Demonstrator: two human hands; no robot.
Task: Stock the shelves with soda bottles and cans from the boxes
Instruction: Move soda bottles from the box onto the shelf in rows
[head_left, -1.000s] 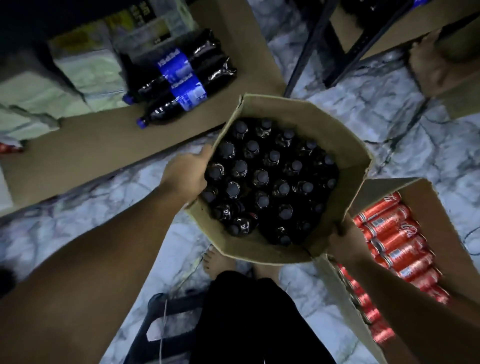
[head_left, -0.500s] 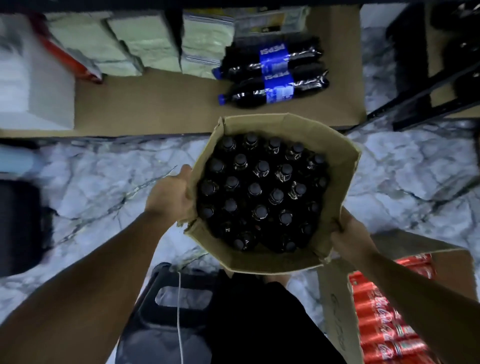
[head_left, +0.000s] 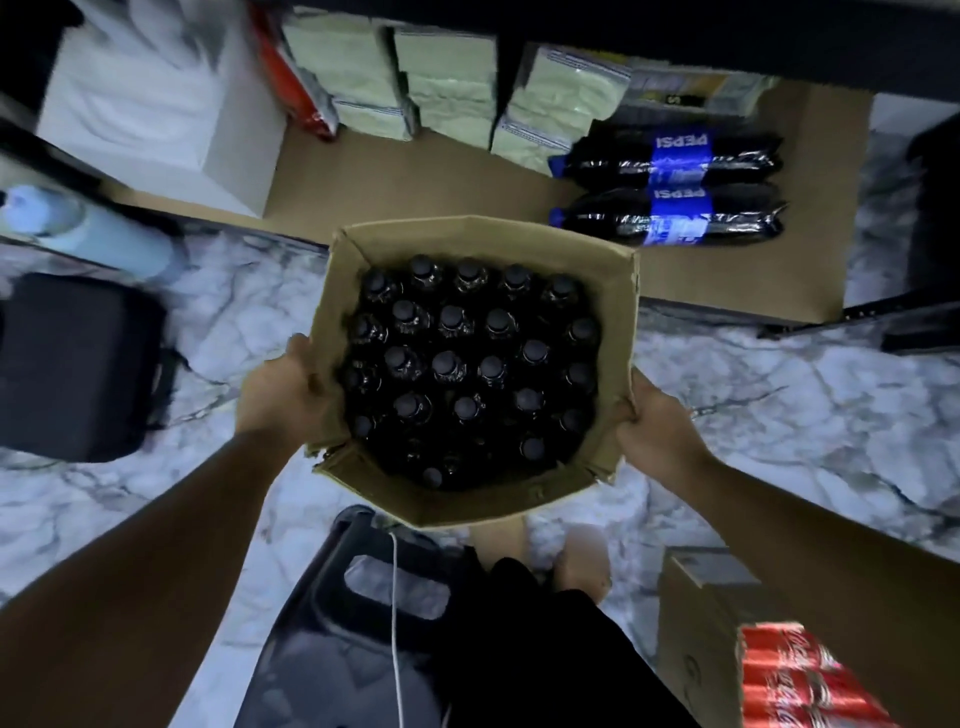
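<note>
Both hands grip an open box (head_left: 613, 322) of bottles (head_left: 470, 364) at frame centre. The left hand (head_left: 283, 397) clasps its left wall; the right hand (head_left: 657, 434) its right corner.

Both forearms are bare, with no sleeves, watch or bands in view. The left hand (head_left: 280, 392) and right hand (head_left: 657, 434) wear no gloves or rings. Black shorts (head_left: 540, 649) cover the lap. 1 bare foot (head_left: 584, 561) shows below, without shoe or sock.
</note>
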